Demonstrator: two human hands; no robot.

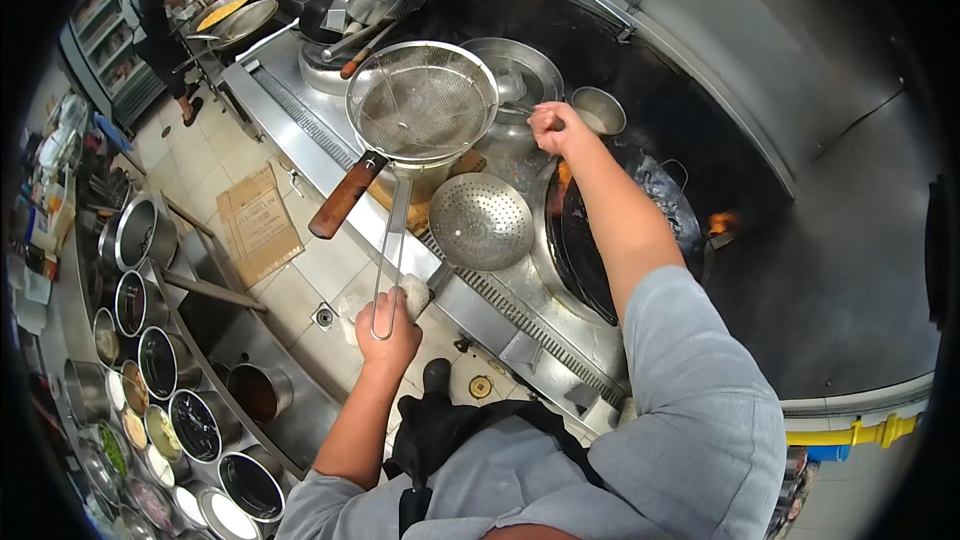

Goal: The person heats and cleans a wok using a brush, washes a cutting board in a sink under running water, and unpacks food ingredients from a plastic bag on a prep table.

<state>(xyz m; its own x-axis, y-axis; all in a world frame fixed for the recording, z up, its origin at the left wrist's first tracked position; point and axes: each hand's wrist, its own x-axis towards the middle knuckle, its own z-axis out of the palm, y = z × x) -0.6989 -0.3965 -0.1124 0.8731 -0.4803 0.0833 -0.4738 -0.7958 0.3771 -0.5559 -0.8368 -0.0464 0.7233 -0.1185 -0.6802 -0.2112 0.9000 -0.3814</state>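
My right hand (553, 128) is closed around the handle of a ladle (510, 86), whose bowl is over a round metal basin (548, 62) at the back of the stove. My left hand (390, 328) is closed on a pale cloth (416, 294) at the stove's front edge. A looped metal handle (397, 220) crosses in front of that hand; I cannot tell if the fingers grip it. A fine mesh strainer (425, 105) with a wooden handle (345, 195) rests on a pot. Beside it lies a perforated skimmer (480, 223). Below my right forearm sits a black wok (585, 250).
Flame (722, 224) shows right of the wok. A small metal bowl (598, 111) stands behind it. Several metal containers (170, 362) of ingredients fill the left counter. Flattened cardboard (258, 223) lies on the floor. Another person (150, 20) stands at the far left.
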